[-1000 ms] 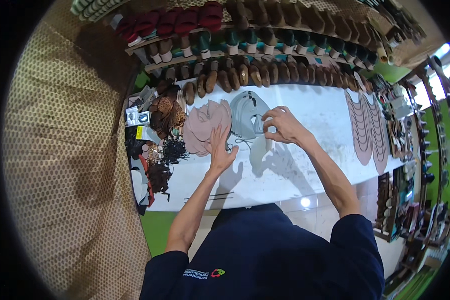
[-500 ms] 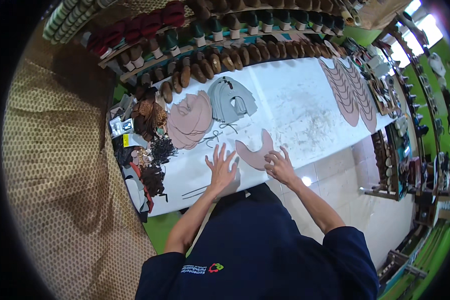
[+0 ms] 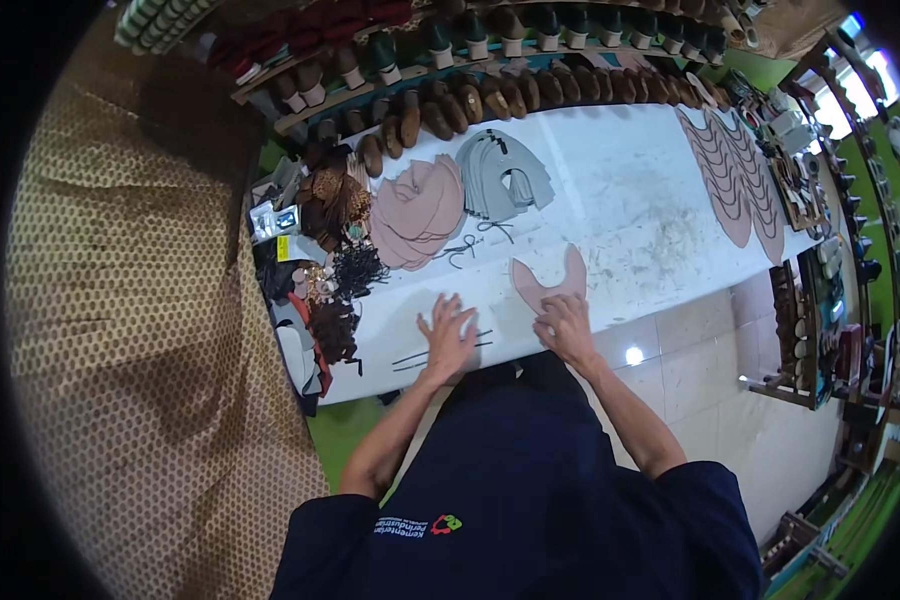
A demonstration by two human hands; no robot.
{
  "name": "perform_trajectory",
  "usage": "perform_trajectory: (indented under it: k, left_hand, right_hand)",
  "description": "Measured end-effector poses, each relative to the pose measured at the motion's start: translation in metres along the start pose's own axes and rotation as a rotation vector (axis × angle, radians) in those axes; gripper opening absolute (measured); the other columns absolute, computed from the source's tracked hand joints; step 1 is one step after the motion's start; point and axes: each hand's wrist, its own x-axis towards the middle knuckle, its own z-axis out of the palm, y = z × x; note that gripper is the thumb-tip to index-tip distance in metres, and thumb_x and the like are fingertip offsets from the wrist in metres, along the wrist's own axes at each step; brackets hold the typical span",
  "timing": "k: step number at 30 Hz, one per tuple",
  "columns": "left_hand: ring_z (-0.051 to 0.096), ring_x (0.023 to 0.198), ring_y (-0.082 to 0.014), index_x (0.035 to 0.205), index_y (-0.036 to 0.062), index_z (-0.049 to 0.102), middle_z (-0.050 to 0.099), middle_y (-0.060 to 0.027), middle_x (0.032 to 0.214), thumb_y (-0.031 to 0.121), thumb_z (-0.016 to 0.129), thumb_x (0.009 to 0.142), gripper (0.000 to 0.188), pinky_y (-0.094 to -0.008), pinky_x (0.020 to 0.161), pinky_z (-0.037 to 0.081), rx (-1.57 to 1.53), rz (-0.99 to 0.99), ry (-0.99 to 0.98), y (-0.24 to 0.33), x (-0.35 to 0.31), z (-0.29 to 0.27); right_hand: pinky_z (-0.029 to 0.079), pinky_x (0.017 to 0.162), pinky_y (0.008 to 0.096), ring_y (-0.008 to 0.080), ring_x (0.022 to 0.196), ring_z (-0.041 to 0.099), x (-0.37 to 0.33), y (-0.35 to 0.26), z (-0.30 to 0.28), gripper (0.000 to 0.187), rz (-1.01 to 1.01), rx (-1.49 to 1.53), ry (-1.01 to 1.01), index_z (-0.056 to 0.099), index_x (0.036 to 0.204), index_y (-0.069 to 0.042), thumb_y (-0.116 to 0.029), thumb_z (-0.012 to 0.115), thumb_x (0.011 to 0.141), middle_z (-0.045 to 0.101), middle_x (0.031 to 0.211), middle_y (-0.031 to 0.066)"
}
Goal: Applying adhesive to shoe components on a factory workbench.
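Observation:
On the white tabletop lies a pink U-shaped shoe-upper piece (image 3: 536, 283), its two tips pointing away from me. My right hand (image 3: 567, 328) is on its near, rounded edge, fingers bent and drawn together over the material; the fingertips are partly hidden. To the left, my left hand (image 3: 451, 337) hovers or rests low over the table with its fingers apart and nothing in them. Two thin black strips (image 3: 418, 358) lie under and beside that hand. Farther off are a fanned stack of pink pieces (image 3: 417, 215) and a stack of grey U-shaped pieces (image 3: 505, 178).
Brown shoe lasts (image 3: 530, 92) line the table's far edge below racks of green ones. Dark straps and scraps (image 3: 358, 268) crowd the left end. Rows of overlapping pink pieces (image 3: 727, 185) lie at the right end, beside shelves (image 3: 808, 330). A patterned cloth (image 3: 160, 330) hangs left.
The view has shifted. Relative to the table, my right hand has moved left onto the U-shaped piece's rounded edge, its fingers closing in. My left hand has moved left and nearer, over the strips.

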Motion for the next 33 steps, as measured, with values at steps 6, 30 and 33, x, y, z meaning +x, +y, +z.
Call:
perform_trajectory:
  k: [6,30,33]
  left_hand:
    - [0.024,0.16,-0.035,0.123,0.0198,0.078,0.046,-0.0104,0.163,0.028,0.073,0.093,0.032,-0.0818,0.117,0.009,-0.028,-0.175,0.037,-0.048,-0.032,-0.024]
    - [0.024,0.159,-0.0367,0.094,0.0186,0.086,0.06,-0.0044,0.15,0.041,0.079,0.09,0.024,-0.0832,0.112,0.004,-0.088,0.22,-0.395,0.032,0.055,0.005]
    - [0.025,0.158,-0.0357,0.095,0.0184,0.086,0.06,-0.0032,0.149,0.04,0.079,0.09,0.024,-0.0823,0.113,0.005,-0.067,0.219,-0.374,0.034,0.066,0.007]
  right_hand:
    - [0.036,0.117,0.0502,0.0292,0.131,0.054,0.024,-0.043,0.049,0.019,-0.195,0.053,-0.101,0.083,0.097,-0.012,-0.027,0.078,0.088,0.067,0.13,0.0055]
    - [0.027,0.122,0.0628,0.0231,0.129,0.056,0.002,0.03,-0.043,0.006,0.09,-0.108,-0.01,0.076,0.09,-0.015,-0.02,0.077,0.087,0.066,0.127,0.0013]
    - [0.026,0.122,0.0629,0.0229,0.13,0.056,-0.005,0.051,-0.053,0.008,0.143,-0.147,0.0,0.077,0.092,-0.014,-0.021,0.077,0.087,0.066,0.127,0.0012]
